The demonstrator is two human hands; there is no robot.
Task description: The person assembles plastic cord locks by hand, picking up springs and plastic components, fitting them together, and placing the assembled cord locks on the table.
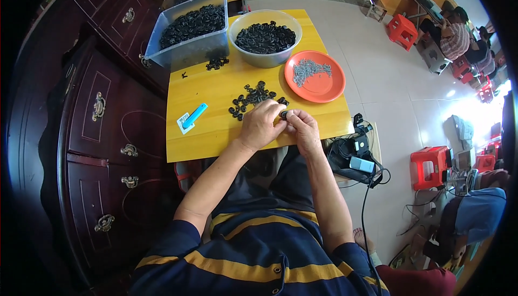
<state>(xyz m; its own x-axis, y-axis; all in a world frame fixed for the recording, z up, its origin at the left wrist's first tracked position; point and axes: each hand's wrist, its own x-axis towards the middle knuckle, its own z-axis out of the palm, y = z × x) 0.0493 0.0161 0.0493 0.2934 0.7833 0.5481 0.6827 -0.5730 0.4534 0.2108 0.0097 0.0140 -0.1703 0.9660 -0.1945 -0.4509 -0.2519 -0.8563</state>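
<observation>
Because the black part is small, my left hand and right hand pinch it, nearly closed, just beside the pile, presumably for easy reach

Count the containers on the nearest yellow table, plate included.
3: the rectangular bin at the back left, the round bowl to its right, and the red plate to the bowl's lower right. None appears hidden.
</observation>
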